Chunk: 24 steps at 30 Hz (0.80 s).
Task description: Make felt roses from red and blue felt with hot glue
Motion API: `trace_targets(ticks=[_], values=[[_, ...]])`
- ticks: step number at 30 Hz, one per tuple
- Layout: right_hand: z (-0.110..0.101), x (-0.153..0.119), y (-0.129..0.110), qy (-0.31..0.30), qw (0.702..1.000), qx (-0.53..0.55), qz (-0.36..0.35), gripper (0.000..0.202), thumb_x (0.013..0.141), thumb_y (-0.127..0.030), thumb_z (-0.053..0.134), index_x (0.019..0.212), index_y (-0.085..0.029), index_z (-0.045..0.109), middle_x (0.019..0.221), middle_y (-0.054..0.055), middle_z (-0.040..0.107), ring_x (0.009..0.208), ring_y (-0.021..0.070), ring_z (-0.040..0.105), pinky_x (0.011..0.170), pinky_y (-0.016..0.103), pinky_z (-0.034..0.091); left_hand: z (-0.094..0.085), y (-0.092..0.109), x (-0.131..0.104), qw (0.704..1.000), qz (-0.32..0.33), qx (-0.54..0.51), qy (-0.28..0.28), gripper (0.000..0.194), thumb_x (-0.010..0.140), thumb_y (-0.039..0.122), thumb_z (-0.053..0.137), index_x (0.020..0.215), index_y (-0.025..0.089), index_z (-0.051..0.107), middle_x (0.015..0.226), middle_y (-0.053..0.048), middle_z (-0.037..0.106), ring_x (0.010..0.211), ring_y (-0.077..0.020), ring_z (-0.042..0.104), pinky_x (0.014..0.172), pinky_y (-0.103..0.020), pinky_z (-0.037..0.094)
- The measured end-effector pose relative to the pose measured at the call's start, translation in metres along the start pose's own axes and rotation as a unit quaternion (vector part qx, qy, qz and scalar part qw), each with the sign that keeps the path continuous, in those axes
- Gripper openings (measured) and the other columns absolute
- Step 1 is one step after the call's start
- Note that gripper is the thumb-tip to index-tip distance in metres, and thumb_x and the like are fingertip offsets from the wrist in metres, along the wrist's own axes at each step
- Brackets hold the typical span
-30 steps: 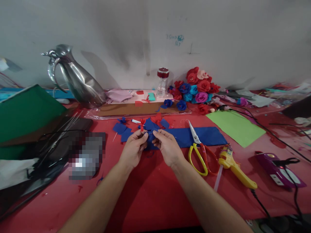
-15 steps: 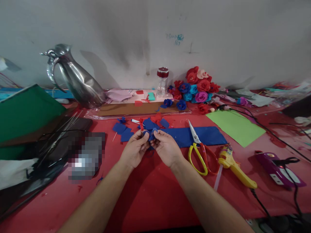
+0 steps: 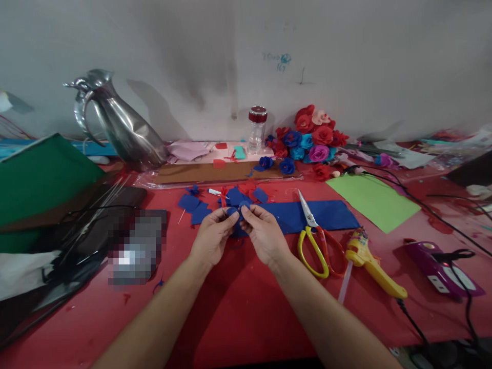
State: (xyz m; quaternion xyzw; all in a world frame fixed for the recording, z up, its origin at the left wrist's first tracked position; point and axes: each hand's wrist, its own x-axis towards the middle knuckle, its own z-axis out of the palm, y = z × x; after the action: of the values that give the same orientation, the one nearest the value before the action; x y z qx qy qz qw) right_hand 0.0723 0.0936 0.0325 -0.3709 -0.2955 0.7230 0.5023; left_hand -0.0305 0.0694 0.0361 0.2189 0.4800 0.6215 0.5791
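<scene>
Between my two hands, a small blue paper piece [image 3: 243, 205] is pinched by the fingertips. My left hand [image 3: 214, 233] grips its left side, thumb on top. On its right side, my right hand [image 3: 264, 230] holds it between thumb and fingers. Loose blue paper petals [image 3: 189, 202] and some red scraps lie just beyond the hands. A long blue paper strip [image 3: 326, 215] runs to the right, with open scissors [image 3: 315, 230] resting across it. The yellow glue gun [image 3: 372, 266] lies right of the scissors.
A steel jug [image 3: 126, 123] and a lidded glass jar [image 3: 257, 128] stand at the back, beside a heap of paper roses [image 3: 322, 135]. Light green paper [image 3: 374, 202] and a purple power strip [image 3: 442, 269] are at right. Dark items and a blurred-out object [image 3: 138, 248] occupy the left.
The fingertips have shifted slightly on the blue piece, and my left thumb sits a little further right. The objects on the table have not moved.
</scene>
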Motion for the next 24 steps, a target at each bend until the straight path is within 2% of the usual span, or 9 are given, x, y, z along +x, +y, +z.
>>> trace_targets(ticks=[5,9,11,14,18,20,24], values=[[0.002,-0.001,0.002,-0.002,1.000,0.017,0.004,0.032,0.053,-0.041,0.084,0.066,-0.019,0.065,0.064,-0.005,0.057,0.058,0.0081,0.048,0.059,0.024,0.040,0.000,-0.003,0.002,1.000,0.012,-0.001,0.004,0.035,0.047,0.027,0.090,0.070,0.014,0.067,0.060,0.004,0.058,0.051,-0.0048,0.044,0.050,-0.018,0.035],[0.000,0.001,0.005,0.019,1.000,0.013,-0.009,0.031,0.054,-0.041,0.083,0.066,-0.019,0.065,0.065,-0.005,0.059,0.061,0.0086,0.047,0.061,0.024,0.039,0.002,-0.002,-0.001,1.000,0.013,0.005,-0.006,0.034,0.050,0.031,0.089,0.065,0.014,0.063,0.052,0.007,0.049,0.045,-0.0027,0.033,0.045,-0.018,0.026],[-0.001,0.002,0.007,0.023,0.999,-0.002,-0.023,0.030,0.057,-0.042,0.082,0.068,-0.019,0.066,0.067,-0.005,0.060,0.062,0.0090,0.047,0.063,0.024,0.039,0.003,-0.002,-0.002,1.000,0.021,0.020,-0.004,0.031,0.052,0.030,0.087,0.062,0.014,0.062,0.052,0.007,0.048,0.045,-0.0029,0.031,0.045,-0.019,0.025],[-0.002,0.003,0.008,0.022,0.999,-0.018,-0.030,0.028,0.059,-0.043,0.080,0.068,-0.020,0.066,0.066,-0.005,0.059,0.064,0.0096,0.047,0.063,0.025,0.038,0.003,-0.002,-0.004,0.997,0.043,0.056,0.006,0.026,0.055,0.028,0.085,0.062,0.014,0.064,0.055,0.005,0.054,0.050,-0.0055,0.040,0.049,-0.020,0.030],[-0.003,0.003,0.011,0.022,0.998,-0.036,-0.040,0.028,0.061,-0.043,0.079,0.067,-0.019,0.066,0.064,-0.005,0.057,0.062,0.0093,0.046,0.063,0.025,0.037,0.001,-0.005,-0.001,0.996,0.062,0.071,0.002,0.022,0.058,0.028,0.082,0.069,0.014,0.069,0.066,0.000,0.064,0.062,-0.0108,0.053,0.063,-0.024,0.042],[-0.003,0.003,0.012,0.020,0.998,-0.039,-0.046,0.029,0.061,-0.043,0.079,0.067,-0.019,0.065,0.063,-0.005,0.057,0.061,0.0090,0.046,0.062,0.025,0.038,0.000,-0.007,0.000,0.996,0.057,0.064,0.002,0.023,0.057,0.028,0.081,0.070,0.014,0.069,0.067,0.000,0.065,0.064,-0.0114,0.054,0.066,-0.025,0.043],[0.000,0.000,0.012,0.011,1.000,0.000,-0.025,0.032,0.058,-0.042,0.083,0.066,-0.019,0.063,0.061,-0.006,0.056,0.058,0.0078,0.046,0.059,0.023,0.038,0.000,-0.007,0.001,0.997,0.048,0.054,0.006,0.023,0.055,0.027,0.081,0.069,0.015,0.068,0.063,0.003,0.062,0.061,-0.0098,0.050,0.062,-0.024,0.040]])
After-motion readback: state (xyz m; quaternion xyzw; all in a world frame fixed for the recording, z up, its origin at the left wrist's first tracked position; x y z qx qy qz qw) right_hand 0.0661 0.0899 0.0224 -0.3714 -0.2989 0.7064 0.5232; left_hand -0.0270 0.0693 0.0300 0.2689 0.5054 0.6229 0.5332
